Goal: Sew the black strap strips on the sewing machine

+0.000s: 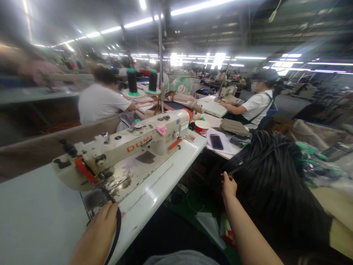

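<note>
At the near left, the left hand (97,228) rests low on the white table (35,209), beside the needle end of a sewing machine (132,147). Its fingers are closed on a black strap (118,230), with the thumb tip just showing past the strap's right side. The strap's long axis runs near to far: from the needle end it passes by the fingers, bends around the right side of the hand and curves down over the near part of the table. The machine's arm slants from near left to far right, with a pink clip (161,129) on top. Beyond it, a person in a white shirt (97,97) sits at the far left, and two dark thread cones (132,82) stand upright right of that person. Farther right are a red-rimmed roll (202,127) and a phone (216,141) lying on white paper (226,145). The right hand (229,186) reaches to the left edge of a heap of black straps (271,165); its fingers are curled together, but I cannot tell what they grip. Behind the heap sits another person (257,105), and right of it lie clear plastic bags with green parts (317,162)
</note>
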Demonstrator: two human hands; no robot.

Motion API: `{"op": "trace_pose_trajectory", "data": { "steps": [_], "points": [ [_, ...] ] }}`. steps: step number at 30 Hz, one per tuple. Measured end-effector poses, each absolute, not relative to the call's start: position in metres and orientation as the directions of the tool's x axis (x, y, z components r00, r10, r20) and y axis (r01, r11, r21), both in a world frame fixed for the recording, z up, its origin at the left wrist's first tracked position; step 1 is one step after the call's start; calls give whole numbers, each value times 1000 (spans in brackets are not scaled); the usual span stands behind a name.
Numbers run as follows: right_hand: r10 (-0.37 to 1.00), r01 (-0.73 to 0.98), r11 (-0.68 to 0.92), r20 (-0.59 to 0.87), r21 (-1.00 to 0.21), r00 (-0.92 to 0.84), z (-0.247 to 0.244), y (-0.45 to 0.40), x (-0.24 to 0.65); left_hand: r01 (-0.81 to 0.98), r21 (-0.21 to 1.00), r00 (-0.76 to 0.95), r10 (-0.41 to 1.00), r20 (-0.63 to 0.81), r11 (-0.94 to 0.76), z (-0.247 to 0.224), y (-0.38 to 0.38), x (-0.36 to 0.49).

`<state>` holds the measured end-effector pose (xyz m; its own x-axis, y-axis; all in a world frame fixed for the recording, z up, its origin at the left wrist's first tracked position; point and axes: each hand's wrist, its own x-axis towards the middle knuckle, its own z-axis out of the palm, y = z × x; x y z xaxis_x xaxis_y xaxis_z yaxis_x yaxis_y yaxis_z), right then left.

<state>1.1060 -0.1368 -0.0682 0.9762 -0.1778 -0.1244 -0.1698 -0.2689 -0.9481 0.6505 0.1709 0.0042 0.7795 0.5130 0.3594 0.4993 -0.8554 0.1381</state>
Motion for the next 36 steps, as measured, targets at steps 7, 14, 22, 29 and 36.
{"op": "trace_pose_trajectory", "data": {
  "steps": [7, 14, 22, 29, 36],
  "points": [
    [148, -201, -311, -256, -929, 955, -85, -112, 1050, 570, 46, 730, 531, 429, -820, -16, 170, 659],
    [154, -140, -261, -185, -955, 971, -52, -117, 1066, 527, 104, 788, 531, 312, -843, -12, 166, 652],
    [244, 69, -297, -6, -953, 970, -12, -95, 1053, 551, 119, 761, 556, 334, -826, -10, 163, 654],
    [588, 255, -271, 50, -928, 807, 23, -61, 1014, 596, 71, 746, 585, 319, -800, 0, 158, 662],
    [825, 285, -250, -50, -925, 562, 46, -34, 986, 637, -20, 710, 577, 403, -770, 5, 160, 667]
  ]
}}
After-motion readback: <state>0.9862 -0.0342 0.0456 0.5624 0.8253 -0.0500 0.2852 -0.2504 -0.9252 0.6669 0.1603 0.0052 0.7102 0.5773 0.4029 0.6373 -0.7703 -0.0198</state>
